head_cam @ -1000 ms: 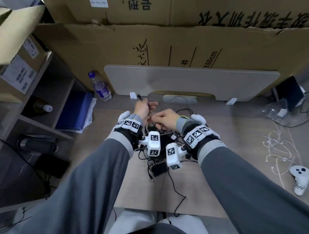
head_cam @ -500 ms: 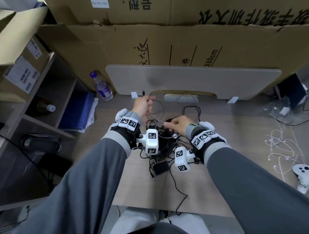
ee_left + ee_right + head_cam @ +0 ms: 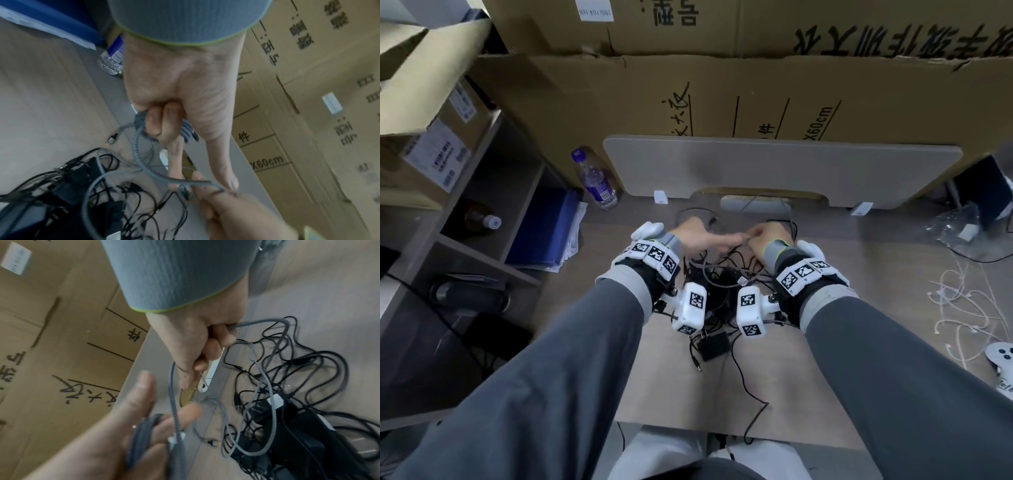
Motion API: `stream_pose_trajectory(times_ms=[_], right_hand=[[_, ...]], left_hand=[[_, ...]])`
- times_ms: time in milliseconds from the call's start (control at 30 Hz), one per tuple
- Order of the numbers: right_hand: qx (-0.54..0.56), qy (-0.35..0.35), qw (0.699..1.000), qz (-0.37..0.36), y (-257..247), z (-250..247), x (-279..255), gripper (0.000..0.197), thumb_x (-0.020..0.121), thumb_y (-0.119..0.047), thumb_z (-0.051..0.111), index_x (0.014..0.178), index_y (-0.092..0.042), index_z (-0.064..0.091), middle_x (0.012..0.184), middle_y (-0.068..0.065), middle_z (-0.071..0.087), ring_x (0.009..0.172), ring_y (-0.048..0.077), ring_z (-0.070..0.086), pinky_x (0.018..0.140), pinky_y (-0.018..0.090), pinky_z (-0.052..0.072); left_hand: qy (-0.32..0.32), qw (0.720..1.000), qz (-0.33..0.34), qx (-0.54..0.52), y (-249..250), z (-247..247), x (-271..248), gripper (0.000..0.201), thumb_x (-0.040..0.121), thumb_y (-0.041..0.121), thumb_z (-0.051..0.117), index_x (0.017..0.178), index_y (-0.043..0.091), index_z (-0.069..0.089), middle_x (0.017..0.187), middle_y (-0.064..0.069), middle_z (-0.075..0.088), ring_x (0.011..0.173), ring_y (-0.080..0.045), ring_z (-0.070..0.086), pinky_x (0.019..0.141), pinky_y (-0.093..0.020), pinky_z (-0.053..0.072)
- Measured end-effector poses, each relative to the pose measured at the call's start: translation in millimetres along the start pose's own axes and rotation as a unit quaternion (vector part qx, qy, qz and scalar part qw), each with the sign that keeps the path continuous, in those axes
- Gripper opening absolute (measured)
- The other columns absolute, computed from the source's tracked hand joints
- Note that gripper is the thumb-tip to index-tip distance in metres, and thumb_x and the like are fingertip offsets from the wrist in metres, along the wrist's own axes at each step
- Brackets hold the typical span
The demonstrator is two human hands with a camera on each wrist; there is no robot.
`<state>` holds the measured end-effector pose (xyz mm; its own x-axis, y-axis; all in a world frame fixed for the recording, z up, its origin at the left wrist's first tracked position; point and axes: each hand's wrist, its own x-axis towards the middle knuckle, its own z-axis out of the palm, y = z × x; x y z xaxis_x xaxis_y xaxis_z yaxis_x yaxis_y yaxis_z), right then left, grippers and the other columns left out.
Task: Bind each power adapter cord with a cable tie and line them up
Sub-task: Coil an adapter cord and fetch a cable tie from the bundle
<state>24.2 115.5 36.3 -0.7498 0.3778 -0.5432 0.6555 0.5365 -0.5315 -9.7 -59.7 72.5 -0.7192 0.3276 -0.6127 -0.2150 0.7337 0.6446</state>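
My left hand (image 3: 702,236) holds a coil of grey braided cable (image 3: 139,155), two fingers curled round the loops (image 3: 156,125). My right hand (image 3: 760,236) grips the same cable's free run (image 3: 172,386) in a fist (image 3: 205,345), fingertips nearly touching the left hand. Both hands hover over the far side of a tangled pile of black adapters and cords (image 3: 722,281), which also shows in the right wrist view (image 3: 287,426). One black adapter (image 3: 714,346) lies nearer me, its thin cord trailing toward the table's front edge.
A grey board (image 3: 791,164) leans against cardboard boxes (image 3: 722,85) behind the pile. A water bottle (image 3: 595,181) stands at the back left beside a shelf (image 3: 493,240). White cables (image 3: 959,308), a white controller (image 3: 1007,359) and a plastic bag (image 3: 955,229) lie at the right.
Half a second ago the hands were apart, the left raised with the cable end. They have come together again behind the pile, the left hand lower.
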Motion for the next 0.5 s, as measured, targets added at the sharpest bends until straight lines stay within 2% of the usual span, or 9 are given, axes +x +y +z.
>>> stream_pose_trajectory(times_ms=[33, 100, 167, 200, 267, 300, 333, 400, 500], right_hand=[[0.016, -0.003, 1.0, -0.01, -3.0, 0.7, 0.6, 0.013, 0.083, -0.034, 0.076, 0.09, -0.025, 0.069, 0.103, 0.001, 0.072, 0.092, 0.022, 0.066, 0.084, 0.029, 0.051], [0.07, -0.027, 0.996, -0.044, -4.8, 4.4, -0.5, 0.019, 0.079, -0.029, 0.079, 0.09, -0.027, 0.063, 0.107, -0.001, 0.069, 0.098, 0.021, 0.063, 0.091, 0.033, 0.05], [0.144, -0.055, 0.984, -0.091, -5.4, 8.2, -3.7, 0.031, 0.081, -0.013, 0.074, 0.109, -0.02, 0.063, 0.11, 0.0, 0.066, 0.095, 0.015, 0.061, 0.083, 0.026, 0.048], [0.203, -0.059, 0.973, -0.094, -7.2, 9.5, -5.4, 0.036, 0.083, -0.006, 0.069, 0.117, -0.016, 0.063, 0.105, 0.0, 0.065, 0.085, 0.011, 0.059, 0.073, 0.02, 0.047], [0.327, -0.046, 0.943, -0.03, -12.6, 12.0, -6.5, 0.036, 0.086, -0.002, 0.056, 0.119, -0.012, 0.066, 0.082, -0.003, 0.059, 0.06, 0.006, 0.045, 0.052, 0.017, 0.037], [0.377, -0.044, 0.925, 0.008, -13.3, 13.0, -5.4, 0.031, 0.089, -0.006, 0.052, 0.115, -0.012, 0.068, 0.073, -0.003, 0.053, 0.054, 0.007, 0.039, 0.046, 0.018, 0.029], [0.398, -0.052, 0.916, 0.022, -14.1, 12.1, -7.3, 0.024, 0.094, -0.011, 0.05, 0.108, -0.011, 0.069, 0.069, -0.003, 0.052, 0.051, 0.008, 0.037, 0.044, 0.019, 0.025], [0.369, -0.086, 0.925, 0.0, -11.0, 12.6, -11.8, 0.019, 0.101, -0.021, 0.048, 0.1, -0.014, 0.065, 0.07, -0.001, 0.059, 0.047, 0.007, 0.041, 0.041, 0.019, 0.025], [0.384, -0.168, 0.908, -0.014, -8.3, 13.3, -21.4, 0.018, 0.102, -0.021, 0.05, 0.112, -0.011, 0.062, 0.077, 0.001, 0.071, 0.052, 0.006, 0.056, 0.046, 0.018, 0.034]], left_hand=[[-0.027, 0.999, 0.006, 0.023, -3.5, 5.1, 1.6, 0.065, 0.062, 0.071, 0.076, 0.073, 0.009, 0.062, 0.057, 0.003, 0.058, 0.06, -0.024, 0.056, 0.065, -0.031, 0.047], [-0.037, 0.999, 0.033, -0.015, -5.0, 10.3, 4.2, 0.047, 0.073, 0.056, 0.077, 0.069, 0.011, 0.066, 0.057, 0.004, 0.064, 0.053, -0.016, 0.057, 0.06, -0.025, 0.047], [0.022, 0.996, 0.036, -0.083, -0.3, 8.3, 4.5, 0.029, 0.085, 0.035, 0.071, 0.068, 0.011, 0.066, 0.056, 0.005, 0.061, 0.044, -0.009, 0.048, 0.047, -0.02, 0.038], [0.062, 0.991, 0.038, -0.114, 1.6, 6.7, 5.4, 0.024, 0.089, 0.027, 0.067, 0.071, 0.01, 0.067, 0.057, 0.002, 0.06, 0.04, -0.007, 0.046, 0.043, -0.018, 0.035], [0.107, 0.983, 0.041, -0.144, 5.3, 2.9, 4.7, 0.018, 0.092, 0.018, 0.062, 0.077, 0.008, 0.067, 0.058, -0.001, 0.057, 0.031, -0.002, 0.04, 0.036, -0.014, 0.029], [0.111, 0.982, 0.037, -0.149, 5.7, 1.6, 4.3, 0.017, 0.092, 0.017, 0.06, 0.079, 0.007, 0.067, 0.057, -0.001, 0.056, 0.029, -0.001, 0.037, 0.034, -0.013, 0.027], [0.108, 0.98, 0.034, -0.161, 4.9, 0.9, 5.0, 0.017, 0.092, 0.016, 0.06, 0.08, 0.007, 0.067, 0.054, 0.001, 0.055, 0.029, -0.002, 0.036, 0.033, -0.013, 0.026], [0.11, 0.974, 0.043, -0.195, 1.6, 0.4, 6.7, 0.02, 0.094, 0.017, 0.059, 0.078, 0.007, 0.067, 0.046, 0.006, 0.052, 0.03, -0.002, 0.036, 0.034, -0.015, 0.026], [0.13, 0.962, 0.051, -0.234, 0.4, 1.4, 6.6, 0.023, 0.095, 0.024, 0.061, 0.076, 0.013, 0.067, 0.04, 0.012, 0.052, 0.034, 0.001, 0.043, 0.037, -0.015, 0.032]])
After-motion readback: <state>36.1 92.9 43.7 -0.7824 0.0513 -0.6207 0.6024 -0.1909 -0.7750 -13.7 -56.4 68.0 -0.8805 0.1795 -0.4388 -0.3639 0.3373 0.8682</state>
